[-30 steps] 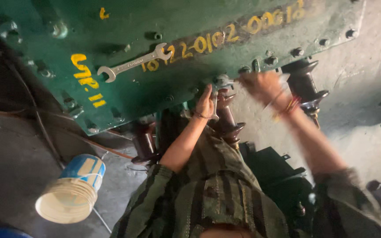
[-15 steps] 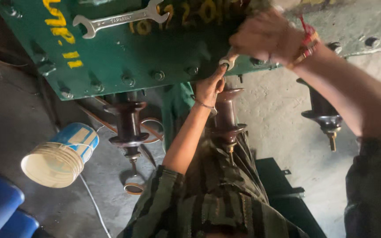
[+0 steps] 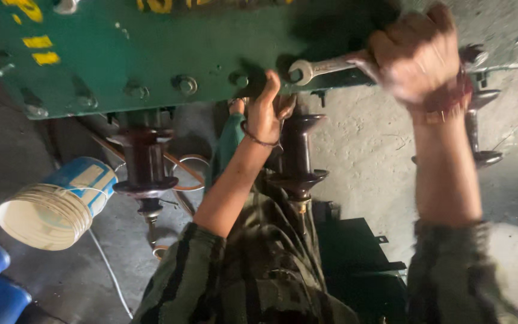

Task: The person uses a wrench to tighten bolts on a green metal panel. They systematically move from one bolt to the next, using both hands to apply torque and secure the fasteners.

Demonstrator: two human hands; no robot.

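Grey concrete floor (image 3: 367, 162) below; right hand (image 3: 418, 57) clamped on spanner (image 3: 325, 65), left hand (image 3: 268, 111) gripping beneath green cover's (image 3: 151, 54) bolt (image 3: 298, 75); tightening step, next needing steady turn.

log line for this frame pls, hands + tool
right hand: grips spanner | spanner: head at plate edge | left hand: under plate edge by bolts | bucket: lower left

one head view, looking down, close over the green cover (image 3: 151, 54)
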